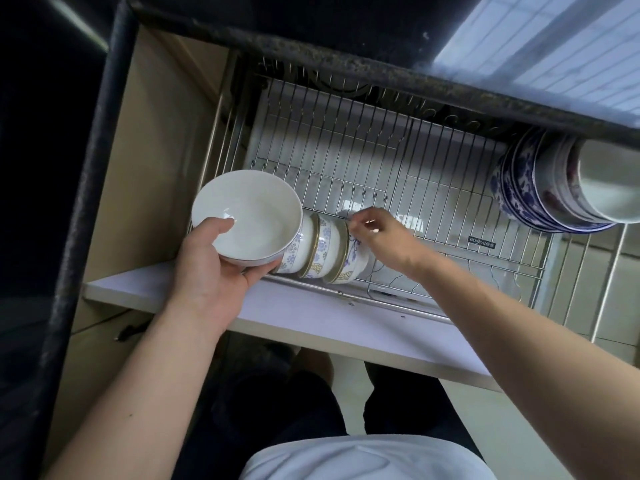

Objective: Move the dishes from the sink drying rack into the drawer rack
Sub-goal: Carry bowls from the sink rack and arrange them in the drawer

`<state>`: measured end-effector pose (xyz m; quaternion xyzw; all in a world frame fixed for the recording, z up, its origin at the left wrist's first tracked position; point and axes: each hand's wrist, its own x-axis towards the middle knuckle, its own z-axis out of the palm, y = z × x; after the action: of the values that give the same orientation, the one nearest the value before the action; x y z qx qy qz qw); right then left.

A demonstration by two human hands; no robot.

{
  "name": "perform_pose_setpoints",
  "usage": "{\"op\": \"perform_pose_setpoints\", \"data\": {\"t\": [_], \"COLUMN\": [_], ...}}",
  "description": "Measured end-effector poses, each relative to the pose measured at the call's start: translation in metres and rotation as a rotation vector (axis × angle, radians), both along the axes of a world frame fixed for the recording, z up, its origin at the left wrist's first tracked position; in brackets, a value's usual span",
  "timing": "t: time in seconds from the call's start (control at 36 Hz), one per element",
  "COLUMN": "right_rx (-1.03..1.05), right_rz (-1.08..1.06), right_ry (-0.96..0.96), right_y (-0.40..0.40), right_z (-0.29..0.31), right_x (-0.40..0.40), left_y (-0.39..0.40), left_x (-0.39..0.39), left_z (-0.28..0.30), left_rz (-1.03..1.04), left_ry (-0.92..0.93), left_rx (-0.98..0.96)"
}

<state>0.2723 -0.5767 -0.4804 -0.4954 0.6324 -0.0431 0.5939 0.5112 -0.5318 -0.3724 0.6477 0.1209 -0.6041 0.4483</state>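
Head view: stacked plates stand on edge at the rack's far right end, under the dark worktop. The pale drawer front runs below. Left hand grips a white bowl at the rack's near left corner; right hand pinches the last of three bowls lying beside it.

wire drawer rack, nested bowls, stacked plates

You've a plain white bowl, then gold-rimmed bowls with blue florals right of it, and blue-and-white patterned plates far right of it.
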Motion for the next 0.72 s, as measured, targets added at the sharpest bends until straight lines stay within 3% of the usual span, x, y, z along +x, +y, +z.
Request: {"op": "perform_pose_setpoints", "data": {"t": [0.14, 0.31, 0.36, 0.44, 0.56, 0.61, 0.67, 0.72], "right_rx": [-0.176, -0.117, -0.061, 0.078, 0.146, 0.171, 0.205, 0.234], "right_rz": [0.262, 0.114, -0.057, -0.295, -0.161, -0.202, -0.298, -0.388], "right_ry": [0.161, 0.145, 0.046, -0.334, -0.624, -0.725, -0.790, -0.849], "right_y": [0.023, 0.015, 0.011, 0.015, 0.026, 0.030, 0.031, 0.034], "right_z": [-0.016, -0.013, 0.005, 0.039, 0.065, 0.070, 0.075, 0.076], "right_x": [0.004, 0.014, 0.011, -0.001, -0.018, -0.025, -0.036, -0.051], "left_y": [0.002, 0.003, 0.002, -0.002, -0.013, -0.017, -0.019, -0.023], "left_x": [-0.002, -0.008, -0.012, -0.021, -0.055, -0.071, -0.080, -0.079], "left_z": [0.004, 0.010, 0.012, 0.012, 0.007, 0.003, -0.001, -0.003], "left_rz": [0.013, -0.025, -0.048, -0.133, -0.333, -0.435, -0.660, -1.003], "left_ry": [0.008, 0.027, 0.050, 0.098, 0.141, 0.168, 0.151, -0.042], "left_rx": [-0.009, 0.007, 0.017, 0.018, 0.019, 0.033, 0.005, -0.056]}}
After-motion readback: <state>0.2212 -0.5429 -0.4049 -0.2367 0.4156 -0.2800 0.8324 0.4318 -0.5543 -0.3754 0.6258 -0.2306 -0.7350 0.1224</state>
